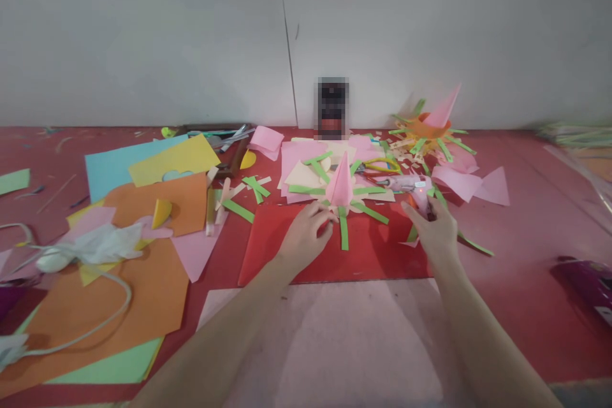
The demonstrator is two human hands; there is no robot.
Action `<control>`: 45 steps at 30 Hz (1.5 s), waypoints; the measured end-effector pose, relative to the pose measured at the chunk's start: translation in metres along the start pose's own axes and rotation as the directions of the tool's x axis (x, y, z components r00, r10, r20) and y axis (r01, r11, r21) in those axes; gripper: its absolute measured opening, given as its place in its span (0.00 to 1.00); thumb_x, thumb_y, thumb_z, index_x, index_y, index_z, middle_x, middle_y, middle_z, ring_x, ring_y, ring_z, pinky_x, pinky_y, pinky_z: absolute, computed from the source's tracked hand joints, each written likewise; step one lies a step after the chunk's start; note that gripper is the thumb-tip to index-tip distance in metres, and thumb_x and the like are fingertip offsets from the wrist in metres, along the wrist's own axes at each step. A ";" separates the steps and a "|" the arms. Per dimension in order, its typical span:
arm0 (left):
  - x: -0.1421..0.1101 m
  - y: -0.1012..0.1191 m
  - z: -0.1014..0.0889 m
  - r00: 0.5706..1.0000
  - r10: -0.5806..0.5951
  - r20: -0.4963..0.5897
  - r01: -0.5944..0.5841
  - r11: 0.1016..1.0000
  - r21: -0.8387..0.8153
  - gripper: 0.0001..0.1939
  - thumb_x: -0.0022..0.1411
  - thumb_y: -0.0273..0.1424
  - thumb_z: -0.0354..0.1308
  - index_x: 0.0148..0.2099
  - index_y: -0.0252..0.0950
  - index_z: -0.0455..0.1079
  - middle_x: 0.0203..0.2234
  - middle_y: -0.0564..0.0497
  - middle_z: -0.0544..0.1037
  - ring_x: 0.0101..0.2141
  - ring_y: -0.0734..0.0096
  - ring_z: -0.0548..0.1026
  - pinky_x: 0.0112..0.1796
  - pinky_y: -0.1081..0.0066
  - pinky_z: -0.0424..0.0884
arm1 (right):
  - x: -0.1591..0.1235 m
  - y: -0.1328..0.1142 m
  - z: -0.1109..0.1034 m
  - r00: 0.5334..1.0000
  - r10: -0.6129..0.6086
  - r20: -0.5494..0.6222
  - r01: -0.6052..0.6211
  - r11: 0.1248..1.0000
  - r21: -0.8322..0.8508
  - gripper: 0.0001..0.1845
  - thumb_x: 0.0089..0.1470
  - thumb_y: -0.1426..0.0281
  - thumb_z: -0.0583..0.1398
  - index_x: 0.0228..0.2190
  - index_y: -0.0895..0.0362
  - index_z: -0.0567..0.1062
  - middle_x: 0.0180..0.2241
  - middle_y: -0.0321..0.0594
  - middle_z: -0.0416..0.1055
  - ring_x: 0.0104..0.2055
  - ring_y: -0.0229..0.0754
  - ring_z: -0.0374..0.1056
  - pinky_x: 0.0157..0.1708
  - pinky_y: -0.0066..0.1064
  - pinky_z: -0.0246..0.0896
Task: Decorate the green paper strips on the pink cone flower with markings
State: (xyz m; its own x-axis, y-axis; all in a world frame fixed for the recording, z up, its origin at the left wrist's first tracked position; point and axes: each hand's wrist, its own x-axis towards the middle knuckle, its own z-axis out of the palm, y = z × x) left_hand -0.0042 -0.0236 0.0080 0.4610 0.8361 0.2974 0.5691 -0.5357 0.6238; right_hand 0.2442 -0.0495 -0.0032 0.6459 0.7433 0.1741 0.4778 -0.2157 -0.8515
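Glue gun (405,184) by right hand (438,229), paper cone (340,187)

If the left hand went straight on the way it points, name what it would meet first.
The left hand would likely meet the pink-coned paper flower first; whether they touch now is unclear.

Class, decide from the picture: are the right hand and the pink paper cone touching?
Apart. The head view shows the red sheet and a green paper strip between the right hand and the pink paper cone.
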 end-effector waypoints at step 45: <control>-0.003 0.000 0.012 0.976 0.047 0.210 -0.091 0.976 0.200 0.18 0.60 0.35 0.51 0.53 0.40 0.60 0.53 0.51 0.64 0.58 0.63 0.52 0.58 0.58 0.49 | -0.003 -0.010 0.000 0.996 0.053 0.069 -0.052 0.998 -0.020 0.35 0.36 0.53 0.62 0.44 0.62 0.72 0.29 0.38 0.67 0.28 0.38 0.59 0.29 0.29 0.56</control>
State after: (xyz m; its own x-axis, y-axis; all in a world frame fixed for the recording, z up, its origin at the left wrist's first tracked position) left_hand 0.0025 -0.0270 -0.0016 0.6204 0.7661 0.1678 0.6499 -0.6220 0.4368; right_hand 0.2376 -0.0498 0.0053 0.6279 0.7726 0.0938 0.4554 -0.2669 -0.8493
